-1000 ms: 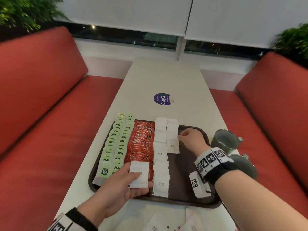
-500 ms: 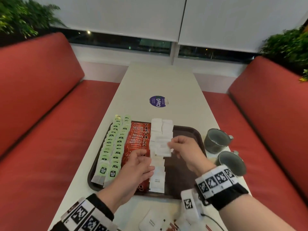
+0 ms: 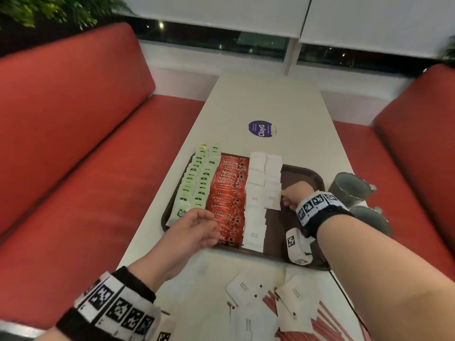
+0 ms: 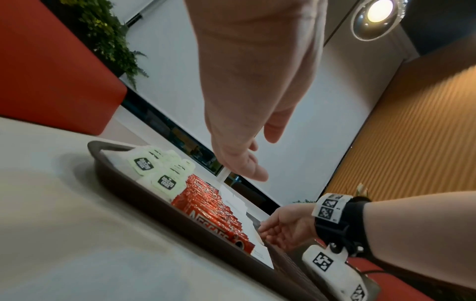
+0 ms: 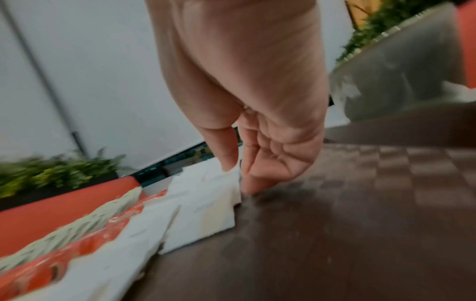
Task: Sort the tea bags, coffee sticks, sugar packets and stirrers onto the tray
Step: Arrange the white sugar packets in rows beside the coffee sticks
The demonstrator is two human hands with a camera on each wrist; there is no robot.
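Note:
On the brown tray (image 3: 302, 173) lie rows of green tea bags (image 3: 197, 183), red coffee sticks (image 3: 227, 190) and two columns of white sugar packets (image 3: 256, 193). My right hand (image 3: 283, 199) pinches the right edge of one sugar packet (image 3: 272, 199) lying low at the near end of the right column. In the right wrist view the thumb lies on that packet (image 5: 206, 203) and a fingertip touches the tray (image 5: 335, 213) beside it. My left hand (image 3: 206, 225) hovers over the tray's near left part, fingers relaxed and empty (image 4: 252, 160).
Loose sugar packets (image 3: 246, 289) and red stirrers (image 3: 327, 326) lie on the table by its near edge. Two grey mugs (image 3: 349, 188) stand right of the tray. A purple sticker (image 3: 261, 129) marks the table farther back. Red benches flank the table.
The left hand held a sugar packet a second ago and is now empty. The right hand took a packet in the air and has brought it down onto the right sugar column.

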